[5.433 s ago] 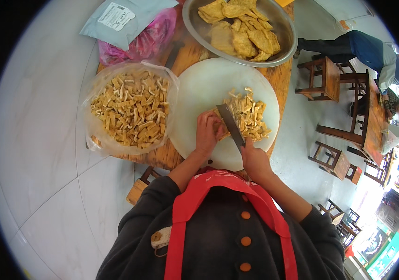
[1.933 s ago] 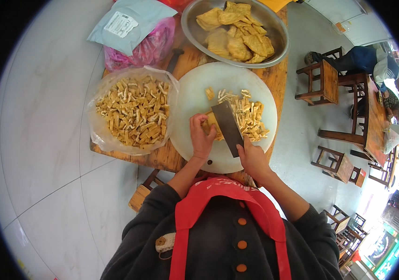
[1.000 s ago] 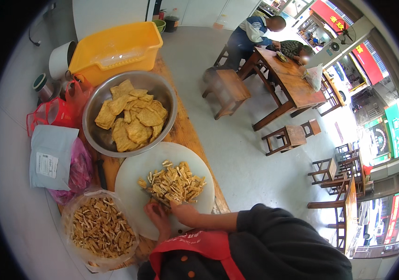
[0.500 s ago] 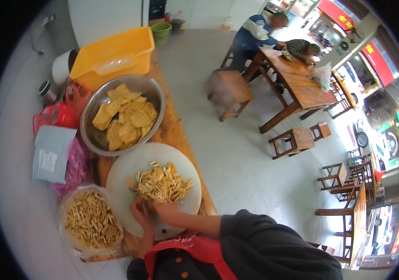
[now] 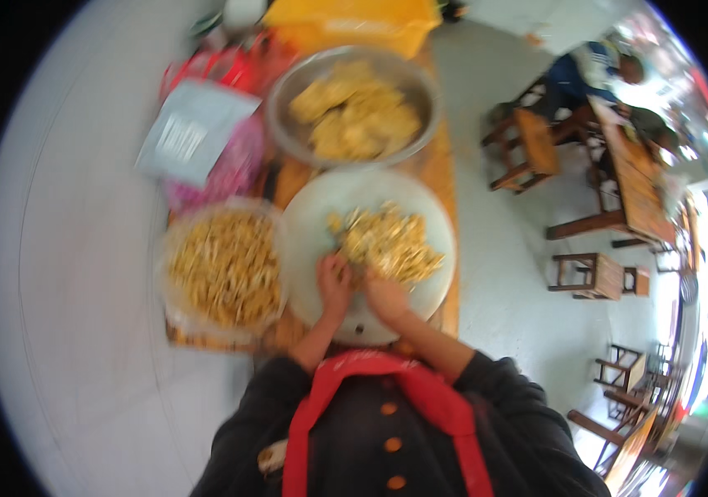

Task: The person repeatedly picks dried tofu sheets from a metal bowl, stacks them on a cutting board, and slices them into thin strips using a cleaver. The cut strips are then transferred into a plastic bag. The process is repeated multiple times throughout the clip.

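Observation:
A heap of thin yellowish strips (image 5: pixel 395 244), like cut tofu sheets, lies on a round whitish cutting board (image 5: pixel 312 207). My left hand (image 5: pixel 335 286) is at the heap's near left edge, its fingers curled. Beside it, my right hand (image 5: pixel 387 300) reaches into the near side of the strips with its fingers closed. A greyish patch shows between the hands, but blur keeps me from telling what it is. To the left, a clear plastic bag (image 5: pixel 173 302) is filled with more such strips (image 5: pixel 229 265). Beyond the board, a metal bowl (image 5: pixel 283 132) holds whole yellow sheets (image 5: pixel 362 116).
A yellow plastic tub (image 5: pixel 345 21) stands behind the bowl on the wooden table (image 5: pixel 445 306). Left are a grey packet (image 5: pixel 196 128), a pink bag (image 5: pixel 234 166) and a red bag (image 5: pixel 221 70). Two people sit at a wooden table (image 5: pixel 635 178) at right; stools (image 5: pixel 590 277) stand nearby.
My view has turned and shifted, so the board and bowl now appear farther right and higher. Both hands remain together at the near edge of the strips.

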`<state>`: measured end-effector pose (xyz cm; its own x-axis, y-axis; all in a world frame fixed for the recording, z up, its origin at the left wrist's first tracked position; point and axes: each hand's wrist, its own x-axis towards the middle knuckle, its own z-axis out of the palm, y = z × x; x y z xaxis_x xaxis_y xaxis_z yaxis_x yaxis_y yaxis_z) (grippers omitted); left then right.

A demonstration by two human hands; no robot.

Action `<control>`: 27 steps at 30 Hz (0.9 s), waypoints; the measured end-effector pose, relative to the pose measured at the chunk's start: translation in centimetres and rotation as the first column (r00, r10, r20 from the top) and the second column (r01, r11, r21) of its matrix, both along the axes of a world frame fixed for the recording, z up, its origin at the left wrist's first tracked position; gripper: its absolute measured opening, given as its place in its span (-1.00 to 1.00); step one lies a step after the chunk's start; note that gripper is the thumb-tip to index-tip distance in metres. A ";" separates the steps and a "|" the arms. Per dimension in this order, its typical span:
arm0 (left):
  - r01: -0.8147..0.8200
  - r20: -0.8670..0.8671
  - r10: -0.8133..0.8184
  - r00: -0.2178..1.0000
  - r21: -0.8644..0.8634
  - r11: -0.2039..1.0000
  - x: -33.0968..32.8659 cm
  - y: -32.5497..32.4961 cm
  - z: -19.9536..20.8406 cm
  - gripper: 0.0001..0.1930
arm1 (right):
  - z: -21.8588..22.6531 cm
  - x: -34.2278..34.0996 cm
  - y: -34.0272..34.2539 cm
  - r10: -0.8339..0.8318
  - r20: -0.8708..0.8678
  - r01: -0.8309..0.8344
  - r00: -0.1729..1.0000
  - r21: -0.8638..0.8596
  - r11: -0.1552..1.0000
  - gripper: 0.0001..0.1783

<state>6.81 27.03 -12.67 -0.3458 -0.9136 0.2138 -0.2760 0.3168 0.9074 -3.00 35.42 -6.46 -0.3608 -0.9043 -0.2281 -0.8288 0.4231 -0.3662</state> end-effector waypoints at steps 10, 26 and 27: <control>0.104 -0.064 -0.104 0.993 -0.002 0.995 0.0 -0.7 -1.4 -0.88 | 1.3 -2.4 1.3 -0.263 0.216 0.247 0.940 0.099 0.964 -0.64; 0.067 -0.101 -0.042 0.994 0.257 0.964 0.7 0.0 0.8 -0.82 | 8.0 -2.3 2.6 -0.054 0.207 0.046 0.977 0.044 0.998 -0.67; 0.074 -0.100 -0.053 0.994 0.216 0.974 0.8 -0.1 0.8 -0.81 | 7.8 -2.4 2.5 -0.024 0.180 0.021 0.983 0.017 1.000 -0.67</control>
<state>7.56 26.96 -11.86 -0.3929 -0.9185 0.0446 -0.1732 0.1216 0.9774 -5.42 37.87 1.38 -0.3327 -0.8924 -0.3047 -0.7399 0.4474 -0.5024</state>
